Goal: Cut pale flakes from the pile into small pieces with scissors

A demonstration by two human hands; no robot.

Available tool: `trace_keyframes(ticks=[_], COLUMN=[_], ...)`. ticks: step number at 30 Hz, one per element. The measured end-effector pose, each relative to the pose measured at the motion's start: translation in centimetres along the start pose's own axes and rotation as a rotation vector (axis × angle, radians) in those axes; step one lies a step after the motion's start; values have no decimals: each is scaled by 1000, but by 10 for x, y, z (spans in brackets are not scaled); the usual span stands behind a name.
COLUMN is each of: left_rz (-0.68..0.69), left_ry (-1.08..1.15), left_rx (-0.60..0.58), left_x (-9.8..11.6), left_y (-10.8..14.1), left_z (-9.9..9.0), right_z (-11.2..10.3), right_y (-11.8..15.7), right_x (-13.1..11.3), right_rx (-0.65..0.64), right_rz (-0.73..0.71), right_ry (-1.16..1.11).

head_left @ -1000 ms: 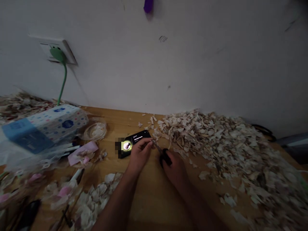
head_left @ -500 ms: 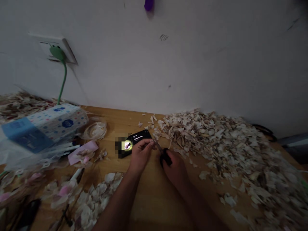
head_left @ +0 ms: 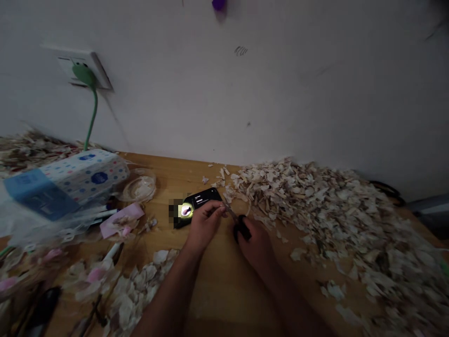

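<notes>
My right hand (head_left: 257, 241) is closed round the black handles of a pair of scissors (head_left: 242, 228), whose blades point up and left toward my other hand. The fingertips of my left hand (head_left: 206, 222) are pinched together at the blade tips; whatever they hold is too small and dark to make out. Just behind that hand a black phone (head_left: 201, 199) lies with its screen lit, partly covered by my fingers. A broad heap of pale, dry petal-like flakes (head_left: 308, 201) spreads to the right of the scissors.
At left are a tissue pack (head_left: 70, 182), a coil in clear plastic (head_left: 140, 187), a pink slip (head_left: 121, 220) and artificial-looking flowers (head_left: 93, 276). More pale flakes (head_left: 136, 290) lie by my left forearm. A green cord (head_left: 91, 117) hangs from the wall socket (head_left: 101, 70).
My hands and the scissors keep almost the same place. The view has shifted very slightly, and the text on the phone screen looks different.
</notes>
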State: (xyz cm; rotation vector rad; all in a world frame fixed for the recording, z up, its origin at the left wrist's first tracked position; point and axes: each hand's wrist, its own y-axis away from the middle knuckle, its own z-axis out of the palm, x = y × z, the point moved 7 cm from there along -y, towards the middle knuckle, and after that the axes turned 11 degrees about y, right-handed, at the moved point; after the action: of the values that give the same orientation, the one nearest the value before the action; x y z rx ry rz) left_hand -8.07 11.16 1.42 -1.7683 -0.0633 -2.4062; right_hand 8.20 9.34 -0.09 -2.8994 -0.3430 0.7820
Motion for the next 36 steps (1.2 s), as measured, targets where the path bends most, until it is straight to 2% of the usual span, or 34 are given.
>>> trace_keyframes(ticks=[7,24,30,33,36], left_rz=[13,49,-21,-89,-224], left_ry=[-19,-98,46,231,418], left_rx=[1,23,37,147,235], left_x=[-1,2,-3,-10,-19], left_y=[0,0,-1,-2,0], left_z=[-4,-6,-5,-8,-8], right_z=[0,-1,-2,-10,-19], right_y=[-1,-1,0,1,4], right_x=[0,1,5,12,18], right_rx=[-26,2,45,145,254], right_rz=[5,-19,-11,70,136], right_ry=[1,28,-4,-128,-340])
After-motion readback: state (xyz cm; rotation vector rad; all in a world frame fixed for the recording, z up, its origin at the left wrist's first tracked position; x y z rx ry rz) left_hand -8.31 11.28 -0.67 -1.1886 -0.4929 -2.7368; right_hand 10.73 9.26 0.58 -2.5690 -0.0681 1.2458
